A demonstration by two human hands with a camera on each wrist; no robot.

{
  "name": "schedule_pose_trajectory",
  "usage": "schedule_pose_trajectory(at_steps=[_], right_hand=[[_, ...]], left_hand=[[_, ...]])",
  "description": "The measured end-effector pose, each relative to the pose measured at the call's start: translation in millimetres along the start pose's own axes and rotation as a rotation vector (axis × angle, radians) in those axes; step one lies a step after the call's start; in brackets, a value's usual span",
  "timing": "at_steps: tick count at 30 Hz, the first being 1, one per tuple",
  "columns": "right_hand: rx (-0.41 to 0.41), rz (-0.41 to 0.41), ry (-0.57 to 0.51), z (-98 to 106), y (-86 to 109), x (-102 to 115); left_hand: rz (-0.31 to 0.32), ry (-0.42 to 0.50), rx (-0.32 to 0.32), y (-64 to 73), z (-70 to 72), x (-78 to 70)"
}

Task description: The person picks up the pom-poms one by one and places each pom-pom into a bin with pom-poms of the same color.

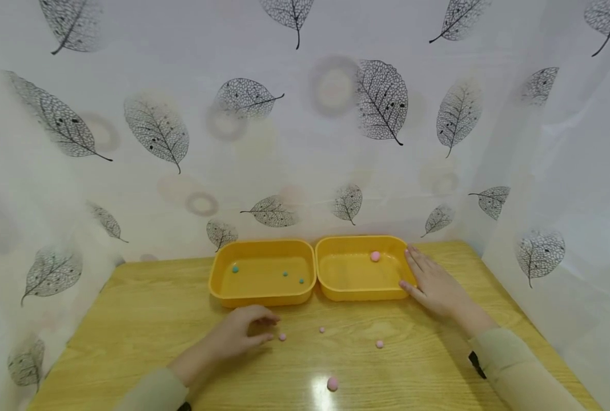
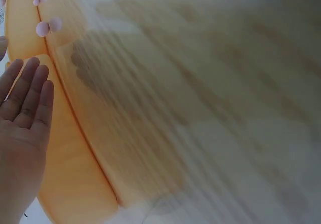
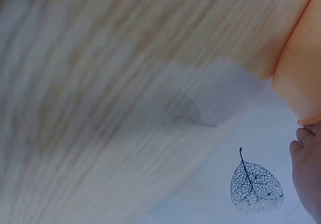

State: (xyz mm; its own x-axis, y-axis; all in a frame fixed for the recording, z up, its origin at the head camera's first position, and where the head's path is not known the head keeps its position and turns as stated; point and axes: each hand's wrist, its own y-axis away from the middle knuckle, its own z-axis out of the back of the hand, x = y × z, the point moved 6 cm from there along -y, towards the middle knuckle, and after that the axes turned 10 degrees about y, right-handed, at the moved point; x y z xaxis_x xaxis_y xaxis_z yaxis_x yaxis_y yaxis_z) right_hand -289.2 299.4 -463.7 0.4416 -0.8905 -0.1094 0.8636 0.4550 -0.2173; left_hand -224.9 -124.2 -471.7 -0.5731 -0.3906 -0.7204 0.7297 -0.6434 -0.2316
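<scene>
Two yellow plastic basins stand side by side on the table. The left basin (image 1: 264, 300) holds a green ball (image 1: 235, 269) and two smaller green ones; inside the right basin (image 1: 361, 295) lies a pink ball (image 1: 374, 256). My right hand (image 1: 436, 285) rests on the right basin's right end, fingers extended over its rim. Just in front of the left basin hovers my left hand (image 1: 238, 334), its fingers loosely bent and holding nothing. A small pink ball (image 1: 282, 337) lies beside its fingertips, not gripped. The left palm (image 2: 22, 143) shows bare in the left wrist view.
More pink balls lie loose on the wooden table (image 1: 145, 319): a tiny one (image 1: 322, 329) near the middle, a small one (image 1: 379, 343) to the right, and a larger one (image 1: 332, 383) at the front. A leaf-printed white curtain (image 1: 295, 148) hangs behind and at both sides.
</scene>
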Motion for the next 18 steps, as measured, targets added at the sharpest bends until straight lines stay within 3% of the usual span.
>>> schedule_pose_trajectory(at_steps=[5, 10, 18], right_hand=[[0.031, -0.008, 0.000, -1, -1.3, -1], [0.006, -0.003, -0.001, 2, -1.8, 2], [0.031, -0.018, -0.001, 5, -1.9, 4]], left_hand=[[0.076, 0.099, 0.048, -2.5, -3.4, 11.8], [0.128, 0.208, 0.077, -5.1, -8.8, 23.0], [0.168, 0.240, 0.050, -11.5, -10.3, 27.5]])
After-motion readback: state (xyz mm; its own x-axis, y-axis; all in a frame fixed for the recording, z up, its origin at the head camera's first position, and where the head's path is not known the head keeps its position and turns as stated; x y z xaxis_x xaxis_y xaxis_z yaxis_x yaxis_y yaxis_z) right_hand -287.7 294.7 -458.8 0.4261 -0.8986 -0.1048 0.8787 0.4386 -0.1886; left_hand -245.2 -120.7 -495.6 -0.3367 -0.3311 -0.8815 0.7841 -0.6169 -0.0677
